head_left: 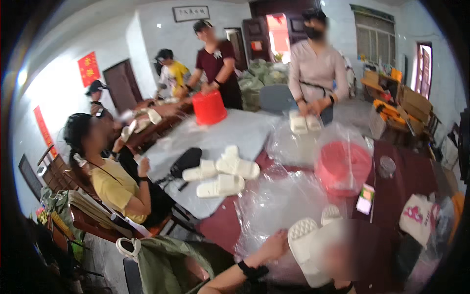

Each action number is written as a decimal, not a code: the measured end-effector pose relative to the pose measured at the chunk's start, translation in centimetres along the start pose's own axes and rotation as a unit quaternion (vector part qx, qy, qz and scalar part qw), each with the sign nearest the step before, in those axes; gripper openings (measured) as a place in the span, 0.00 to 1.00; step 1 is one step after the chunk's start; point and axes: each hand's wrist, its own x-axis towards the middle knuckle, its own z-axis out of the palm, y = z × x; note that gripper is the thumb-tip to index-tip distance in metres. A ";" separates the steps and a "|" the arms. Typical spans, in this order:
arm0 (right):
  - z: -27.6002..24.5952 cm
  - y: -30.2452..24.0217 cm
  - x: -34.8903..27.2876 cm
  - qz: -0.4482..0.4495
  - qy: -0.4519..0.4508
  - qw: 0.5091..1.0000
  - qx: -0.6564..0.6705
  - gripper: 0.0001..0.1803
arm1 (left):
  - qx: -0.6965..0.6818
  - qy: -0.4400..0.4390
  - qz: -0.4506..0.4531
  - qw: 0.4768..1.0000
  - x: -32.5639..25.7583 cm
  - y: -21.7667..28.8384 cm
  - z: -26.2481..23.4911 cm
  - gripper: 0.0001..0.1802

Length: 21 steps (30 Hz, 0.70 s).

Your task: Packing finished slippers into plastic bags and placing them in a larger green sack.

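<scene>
My left hand [272, 247], with a black band on the wrist, grips the heel end of a white slipper [302, 239] held sole-up over the dark red table [406, 181]. A second white slipper [331, 213] lies just behind it. A blurred patch to the right of the slipper covers where my right hand [339, 256] seems to be, so its grip does not show. Crumpled clear plastic bags [279, 201] lie in front of my hands. Three more white slippers [221, 185] rest on the grey table top beyond.
A red bucket wrapped in clear plastic [343, 166] stands right of centre, with a phone [365, 198] beside it. Another red bucket [209, 107] is at the far end, where a person in maroon stands. A person in a light shirt handles white slippers [303, 122]. A seated person in yellow [117, 186] is on the left.
</scene>
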 end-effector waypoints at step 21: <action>0.1 -1.0 -1.6 -0.025 -0.210 0.977 -0.026 0.15 | -0.483 -0.012 -0.157 0.862 -0.5 4.6 -10.0 0.31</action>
